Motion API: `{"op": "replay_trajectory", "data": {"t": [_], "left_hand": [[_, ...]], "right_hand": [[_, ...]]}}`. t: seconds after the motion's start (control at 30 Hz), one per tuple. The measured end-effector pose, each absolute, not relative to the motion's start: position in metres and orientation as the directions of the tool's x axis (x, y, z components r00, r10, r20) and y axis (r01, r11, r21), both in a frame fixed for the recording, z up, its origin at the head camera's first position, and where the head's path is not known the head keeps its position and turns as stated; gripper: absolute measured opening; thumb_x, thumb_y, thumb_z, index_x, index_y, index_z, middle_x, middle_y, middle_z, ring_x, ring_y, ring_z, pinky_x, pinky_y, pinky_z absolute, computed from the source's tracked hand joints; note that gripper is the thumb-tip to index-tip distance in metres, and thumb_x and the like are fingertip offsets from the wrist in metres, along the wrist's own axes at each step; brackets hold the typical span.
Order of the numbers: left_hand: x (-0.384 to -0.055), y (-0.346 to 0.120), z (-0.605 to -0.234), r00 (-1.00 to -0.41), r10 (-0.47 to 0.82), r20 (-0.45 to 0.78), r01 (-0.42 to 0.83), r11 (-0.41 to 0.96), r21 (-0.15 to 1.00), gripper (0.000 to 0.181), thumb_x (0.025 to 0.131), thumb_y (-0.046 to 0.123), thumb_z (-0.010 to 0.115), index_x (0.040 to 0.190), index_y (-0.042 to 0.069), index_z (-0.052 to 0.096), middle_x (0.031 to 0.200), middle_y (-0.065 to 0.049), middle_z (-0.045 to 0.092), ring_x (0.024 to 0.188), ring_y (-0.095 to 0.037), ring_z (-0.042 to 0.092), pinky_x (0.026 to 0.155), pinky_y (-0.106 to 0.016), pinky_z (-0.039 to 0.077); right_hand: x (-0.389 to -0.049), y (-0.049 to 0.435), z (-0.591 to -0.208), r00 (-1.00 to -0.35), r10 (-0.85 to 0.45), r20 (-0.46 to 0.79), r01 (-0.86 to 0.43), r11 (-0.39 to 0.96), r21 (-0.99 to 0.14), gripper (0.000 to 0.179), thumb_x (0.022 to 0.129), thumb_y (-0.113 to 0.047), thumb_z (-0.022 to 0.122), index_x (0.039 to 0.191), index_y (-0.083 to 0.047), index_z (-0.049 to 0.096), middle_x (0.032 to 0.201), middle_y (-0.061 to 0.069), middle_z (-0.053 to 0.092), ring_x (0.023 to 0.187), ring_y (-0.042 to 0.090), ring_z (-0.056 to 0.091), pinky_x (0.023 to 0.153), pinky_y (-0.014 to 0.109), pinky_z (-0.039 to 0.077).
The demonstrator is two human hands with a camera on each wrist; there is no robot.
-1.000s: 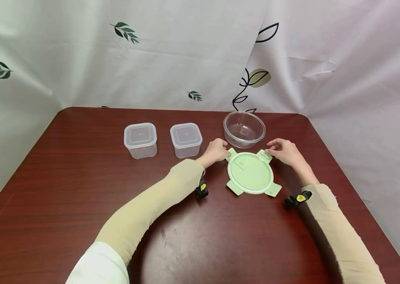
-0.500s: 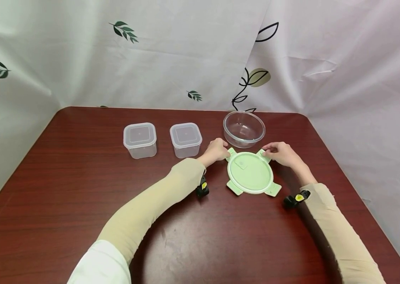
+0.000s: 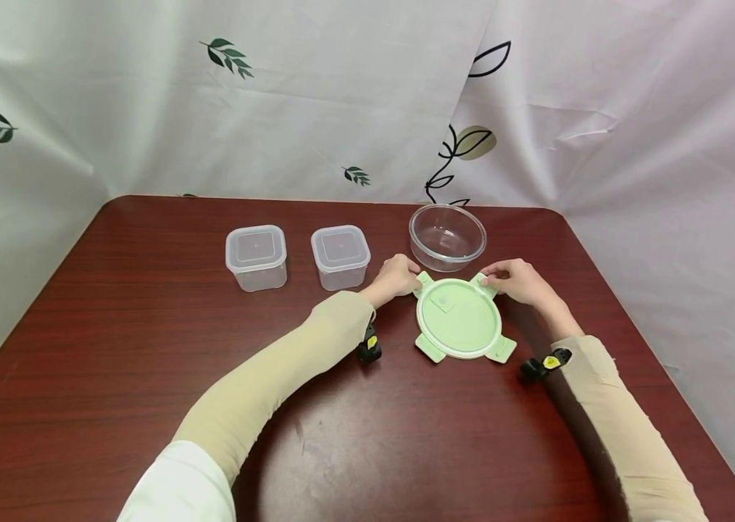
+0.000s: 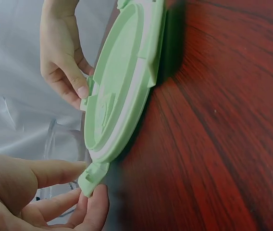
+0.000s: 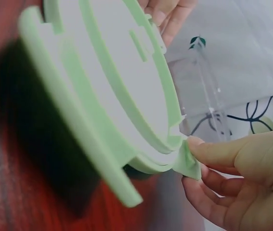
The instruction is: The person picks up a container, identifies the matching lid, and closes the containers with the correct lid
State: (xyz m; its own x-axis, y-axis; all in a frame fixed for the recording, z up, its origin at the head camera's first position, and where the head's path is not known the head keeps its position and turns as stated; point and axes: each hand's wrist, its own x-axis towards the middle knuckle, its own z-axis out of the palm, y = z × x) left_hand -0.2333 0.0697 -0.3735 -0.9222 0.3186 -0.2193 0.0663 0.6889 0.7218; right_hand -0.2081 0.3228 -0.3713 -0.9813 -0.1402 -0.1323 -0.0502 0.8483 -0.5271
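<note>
A round pale green lid point(image 3: 460, 319) with several side tabs is held by both hands on the right half of the table. My left hand point(image 3: 396, 278) pinches the far left tab point(image 4: 93, 177) between thumb and fingers. On the far right tab point(image 5: 188, 161), my right hand point(image 3: 519, 281) has its thumb on one side and its fingers on the other. Both wrist views show dark shadow under the lid's edge. Just beyond the lid stands a round clear glass bowl point(image 3: 447, 239), uncovered.
Two clear square containers with lids stand left of the bowl: a nearer-middle container point(image 3: 341, 257) and a farther-left container point(image 3: 256, 257). The dark red table point(image 3: 146, 348) ends at a white patterned curtain point(image 3: 289, 109) behind and at the sides.
My right hand has shifted a little left, its fingers closing on the far right tab. The left hand keeps its hold, and the bowl and containers stay in place.
</note>
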Motion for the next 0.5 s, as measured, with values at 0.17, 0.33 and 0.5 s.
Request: {"op": "replay_trajectory", "data": {"t": [0.17, 0.33, 0.5], "left_hand": [[-0.231, 0.067, -0.372, -0.923, 0.328, -0.202, 0.069, 0.657, 0.751, 0.031, 0.081, 0.007, 0.069, 0.111, 0.005, 0.072, 0.112, -0.007, 0.072, 0.107, -0.021, 0.062, 0.090, -0.026, 0.049], [-0.226, 0.064, -0.368, -0.920, 0.342, -0.191, 0.056, 0.598, 0.800, 0.027, 0.081, 0.005, 0.070, 0.107, 0.004, 0.073, 0.105, -0.008, 0.073, 0.084, -0.012, 0.063, 0.071, -0.016, 0.049], [-0.222, 0.062, -0.361, -0.910, 0.359, -0.208, -0.002, 0.499, 0.867, 0.025, 0.082, 0.002, 0.070, 0.108, 0.000, 0.071, 0.103, -0.013, 0.072, 0.066, -0.006, 0.059, 0.060, -0.018, 0.055]], "right_hand": [[-0.204, 0.322, -0.364, -0.981, -0.148, -0.127, -0.058, 0.843, -0.535, 0.027, 0.093, -0.016, 0.061, 0.112, 0.002, 0.066, 0.099, 0.018, 0.068, 0.080, 0.015, 0.058, 0.065, 0.021, 0.045], [-0.198, 0.318, -0.355, -0.981, -0.162, -0.105, -0.078, 0.831, -0.550, 0.025, 0.093, -0.013, 0.061, 0.111, 0.003, 0.065, 0.099, 0.019, 0.068, 0.084, 0.016, 0.061, 0.066, 0.019, 0.048], [-0.193, 0.318, -0.345, -0.983, -0.172, -0.057, -0.115, 0.836, -0.536, 0.024, 0.093, -0.014, 0.062, 0.110, 0.002, 0.066, 0.097, 0.018, 0.069, 0.088, 0.019, 0.064, 0.068, 0.019, 0.048]]}}
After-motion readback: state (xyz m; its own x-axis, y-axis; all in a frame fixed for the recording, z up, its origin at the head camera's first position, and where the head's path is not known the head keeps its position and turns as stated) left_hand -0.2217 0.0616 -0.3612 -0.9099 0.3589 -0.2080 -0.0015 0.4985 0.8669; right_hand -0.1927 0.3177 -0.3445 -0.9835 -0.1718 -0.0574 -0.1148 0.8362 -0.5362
